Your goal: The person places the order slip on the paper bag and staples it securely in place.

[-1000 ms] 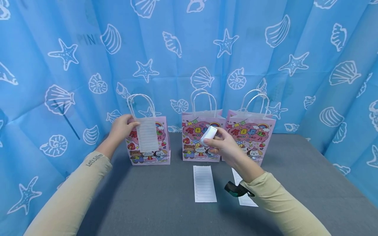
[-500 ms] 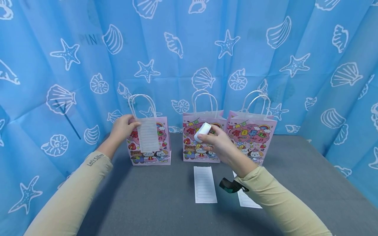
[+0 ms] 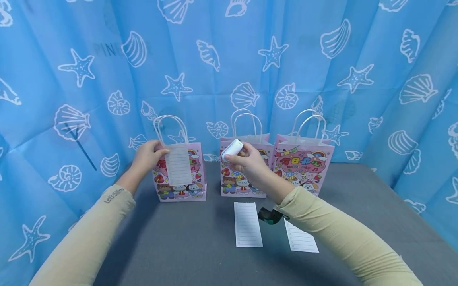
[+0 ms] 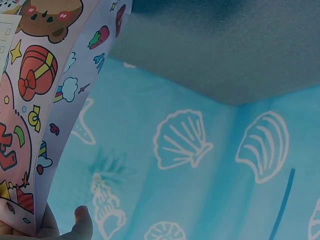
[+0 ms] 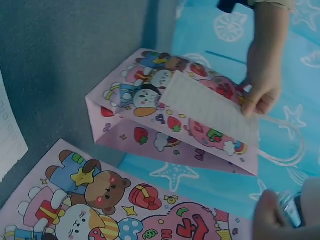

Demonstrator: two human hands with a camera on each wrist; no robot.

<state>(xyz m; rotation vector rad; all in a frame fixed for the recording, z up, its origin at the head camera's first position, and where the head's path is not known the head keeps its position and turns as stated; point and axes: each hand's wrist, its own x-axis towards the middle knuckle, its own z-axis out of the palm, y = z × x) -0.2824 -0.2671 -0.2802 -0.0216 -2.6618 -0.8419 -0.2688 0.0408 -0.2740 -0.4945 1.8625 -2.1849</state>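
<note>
In the head view a pink cartoon paper bag (image 3: 198, 171) with white handles stands at the left. A lined paper strip (image 3: 179, 167) hangs over its front. My left hand (image 3: 146, 155) pinches the strip against the bag's top edge; in the left wrist view only its fingertips (image 4: 82, 222) show at the bag's corner. My right hand (image 3: 252, 163) holds a small white mini stapler (image 3: 233, 148), raised in front of the middle bag (image 3: 229, 183) and apart from the left bag. A metallic end of the stapler (image 5: 291, 207) shows in the right wrist view.
A third matching bag (image 3: 304, 159) stands at the right. Two more lined paper strips lie on the grey table (image 3: 179, 246), one paper strip (image 3: 248, 226) before the middle bag, the other strip (image 3: 300, 237) partly behind my right sleeve. A blue shell-print curtain (image 3: 222, 75) hangs behind.
My right hand has moved left and slightly up with the stapler, from the middle bag's right part toward its left edge. My left hand stays on the strip and bag.
</note>
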